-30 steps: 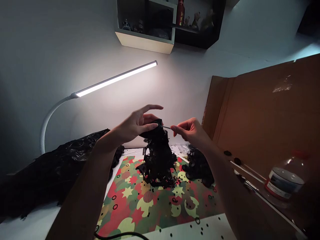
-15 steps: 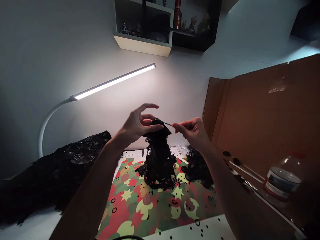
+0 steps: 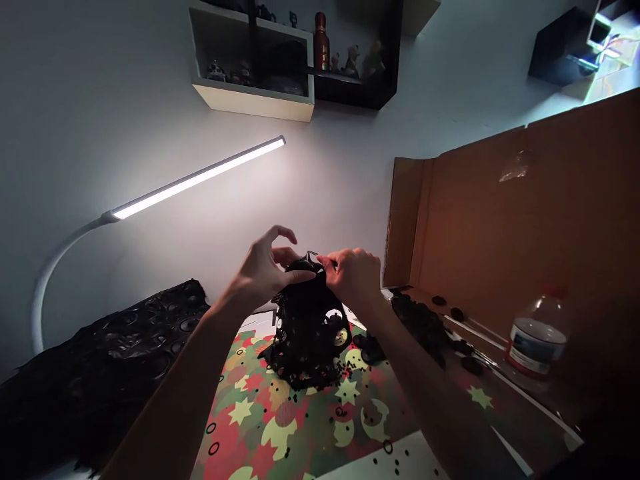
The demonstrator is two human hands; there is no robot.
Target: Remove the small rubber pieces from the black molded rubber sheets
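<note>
A black lacy piece of beaded or sequined fabric [image 3: 306, 330] hangs from my hands down onto a bright star-patterned mat [image 3: 295, 427]. My left hand [image 3: 265, 267] pinches the top of the black piece, its index finger raised. Close against it from the right, my right hand [image 3: 350, 273] has its fingers closed at the same top edge. In the earlier frames that hand held a thin needle or pin; its fingers hide it now. Small black beads and rings [image 3: 350, 400] lie scattered on the mat below.
A lit white strip lamp [image 3: 195, 177] arches over the desk from the left. Black fabric [image 3: 100, 360] is heaped at left. An open cardboard box [image 3: 500, 233] stands at right, a plastic bottle [image 3: 535, 343] in front of it. More black pieces [image 3: 420, 323] lie beside the box. Shelves [image 3: 280, 67] hang above.
My right hand has moved left from a few centimetres away until it touches the top of the black piece beside my left hand. The view has shifted so everything sits further left.
</note>
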